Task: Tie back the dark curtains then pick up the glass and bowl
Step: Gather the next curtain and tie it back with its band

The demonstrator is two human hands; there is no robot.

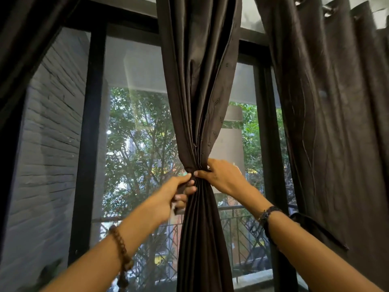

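A dark brown curtain (200,85) hangs in the middle of the window, gathered into a tight waist at about hand height. My left hand (179,191) grips the gathered cloth from the left, fingers curled round a dark strip of tie. My right hand (219,175) wraps round the waist from the right, thumb pressed on the front. The two hands meet at the bunch. No glass or bowl is in view.
A second dark curtain (336,123) hangs loose on the right, and another (23,49) fills the upper left corner. Black window frames (90,133) stand behind, with a grey brick wall (48,144), trees and a balcony railing (237,228) outside.
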